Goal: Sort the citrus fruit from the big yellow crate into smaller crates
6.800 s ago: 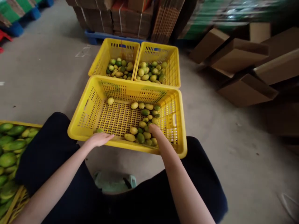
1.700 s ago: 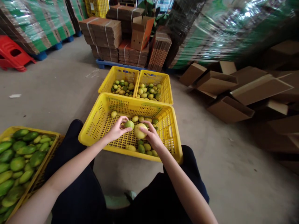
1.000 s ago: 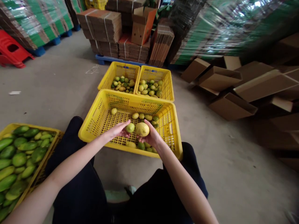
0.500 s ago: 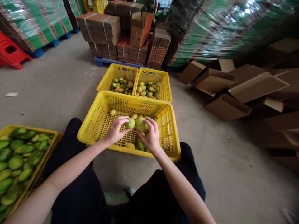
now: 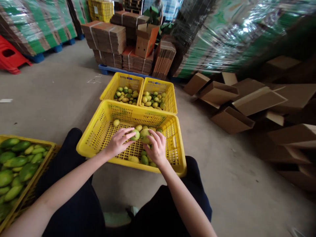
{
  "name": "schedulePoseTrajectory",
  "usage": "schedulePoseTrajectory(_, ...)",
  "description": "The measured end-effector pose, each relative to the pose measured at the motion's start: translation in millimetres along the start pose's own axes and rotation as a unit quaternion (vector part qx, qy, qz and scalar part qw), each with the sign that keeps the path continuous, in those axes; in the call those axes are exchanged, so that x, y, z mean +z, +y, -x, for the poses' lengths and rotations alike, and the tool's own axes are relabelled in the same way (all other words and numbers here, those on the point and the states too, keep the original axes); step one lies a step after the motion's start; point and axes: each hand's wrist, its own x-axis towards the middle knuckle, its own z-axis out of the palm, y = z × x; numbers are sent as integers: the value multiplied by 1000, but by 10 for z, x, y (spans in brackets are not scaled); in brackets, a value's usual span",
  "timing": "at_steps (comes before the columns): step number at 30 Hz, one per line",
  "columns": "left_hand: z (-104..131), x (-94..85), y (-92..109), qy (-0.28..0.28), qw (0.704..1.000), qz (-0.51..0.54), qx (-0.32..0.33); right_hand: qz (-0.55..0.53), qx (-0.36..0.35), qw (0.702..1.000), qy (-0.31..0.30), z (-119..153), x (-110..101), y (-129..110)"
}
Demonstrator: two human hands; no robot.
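A large yellow crate (image 5: 86, 144) stands between my knees, with several yellow-green fruits mostly in its right half. Over it, my left hand (image 5: 119, 142) grips a green fruit (image 5: 135, 135) between thumb and fingers. Close beside that one, a larger yellow-green fruit (image 5: 145, 136) is held in my right hand (image 5: 157, 147), fingers curled over its right side. One yellow fruit (image 5: 116, 122) lies alone at the crate's back left. Near the front wall rests another yellow fruit (image 5: 133, 159), next to a green one (image 5: 144, 160).
Two smaller yellow crates (image 5: 106, 90) (image 5: 173, 98) with fruit adjoin the large one. At the left stands a crate (image 5: 50, 147) full of green fruit. Open cardboard boxes (image 5: 233, 120) lie at the right; bundled flat cartons (image 5: 106, 36) are stacked behind. A red stool (image 5: 14, 59) is far left.
The view has shifted, so the crates appear slightly lower and further left. Both hands still hold their fruits, and my left hand's fingers have extended a little over the green one.
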Motion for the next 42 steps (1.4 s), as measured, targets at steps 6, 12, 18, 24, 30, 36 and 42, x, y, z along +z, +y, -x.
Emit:
schedulePoseTrajectory(6, -47, 6, -12, -32, 998, -45, 37, 34, -1, 999, -28, 26, -93, 13)
schedulePoseTrajectory(12, 27, 27, 12, -75, 992, -74, 70, 30, -4, 999, -22, 65, -198, 0)
schedulePoseTrajectory(18, 52, 20, 5, -57, 997, -49, 34, 37, 12, 998, -49, 64, -179, -50)
schedulePoseTrajectory(24, 72, 40, -25, -43, 998, -46, 20, 7, 26, 997, -70, 72, -165, -91)
schedulePoseTrajectory(30, 67, 43, -28, -47, 997, -61, 26, -3, 4, 997, -74, 33, -179, -72)
schedulePoseTrajectory(36, 81, 47, -34, -46, 996, -64, 31, -15, 8, 996, -87, 15, -163, -55)
schedulePoseTrajectory(42, 102, 54, -47, -44, 997, -55, 26, -13, 3, 996, -88, 24, -149, -20)
